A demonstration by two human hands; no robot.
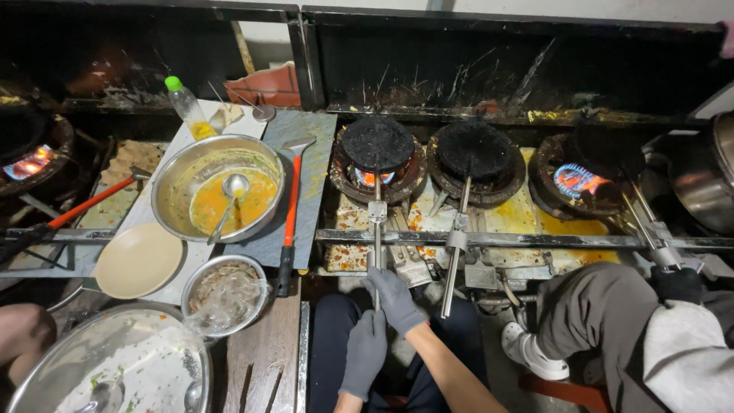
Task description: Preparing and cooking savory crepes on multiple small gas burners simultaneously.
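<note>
Head view: right hand (394,300), gloved fingers wrapped round long metal pan handle (377,252) of blackened pan (377,144) over left burner flame (368,177), left hand (365,353) below, fingers loosely together, empty; cooking underway, steady grip likely needed.

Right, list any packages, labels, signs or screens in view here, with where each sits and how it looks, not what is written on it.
No signs, screens or readable labels show.
Plastic bottle: behind the big steel bowl at the back of the counter; clear, slim, green cap, yellow liquid low inside.
Clear plastic wrap: crumpled in the small steel bowl nearer the front, left of the gloved hands.
</note>
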